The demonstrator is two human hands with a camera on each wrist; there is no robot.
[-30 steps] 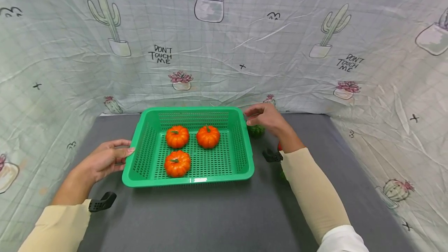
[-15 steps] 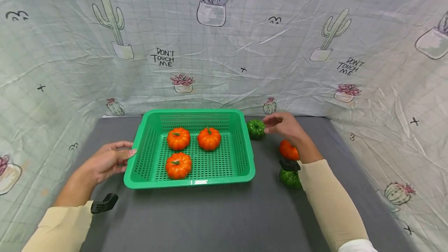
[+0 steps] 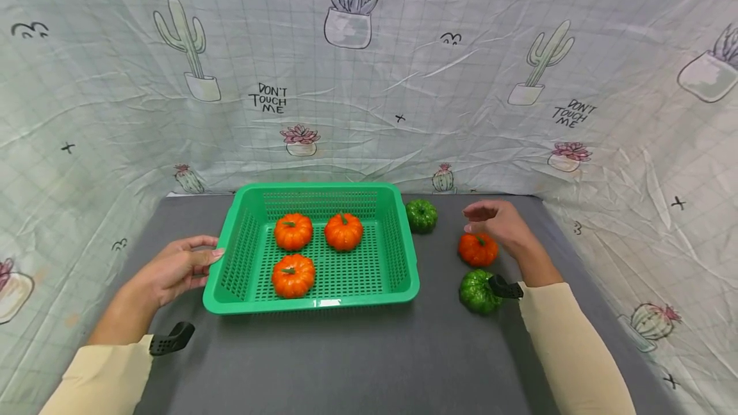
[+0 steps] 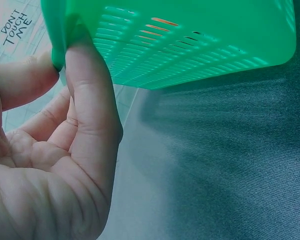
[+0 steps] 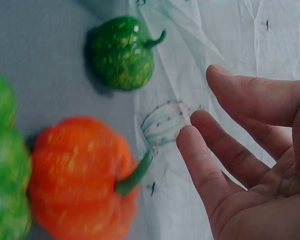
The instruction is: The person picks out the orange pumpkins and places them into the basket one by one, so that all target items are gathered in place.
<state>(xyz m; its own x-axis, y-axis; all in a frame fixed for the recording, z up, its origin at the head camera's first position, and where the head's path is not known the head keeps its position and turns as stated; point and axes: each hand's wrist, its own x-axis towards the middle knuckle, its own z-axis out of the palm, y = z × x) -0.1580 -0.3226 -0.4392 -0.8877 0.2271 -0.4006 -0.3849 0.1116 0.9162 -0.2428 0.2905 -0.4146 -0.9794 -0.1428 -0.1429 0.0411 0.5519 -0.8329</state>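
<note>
With thumb and finger, my left hand (image 3: 175, 269) pinches the left rim of a green perforated plastic basket (image 3: 363, 300); the left wrist view shows this grip up close. Inside the basket lie three small orange pumpkins (image 3: 293, 232), each with a green stem. My right hand (image 3: 503, 228) hovers over another orange pumpkin (image 3: 478, 250) right of the basket, fingers relaxed and holding nothing. In the right wrist view a gap shows between the hand and that orange pumpkin (image 5: 82, 182). A dark green pumpkin (image 3: 421, 216) sits by the basket's right wall, and a second green pumpkin (image 3: 477, 291) lies nearer.
A dark grey cloth (image 3: 346, 364) covers the table. Behind and at both sides hangs a pale curtain (image 3: 369, 146) printed with cacti and words. Black wrist cameras (image 3: 173, 339) are strapped to both wrists.
My right hand has left the basket's right rim and moved right, past the dark green pumpkin, to above the orange one. The left hand keeps its hold on the rim.
</note>
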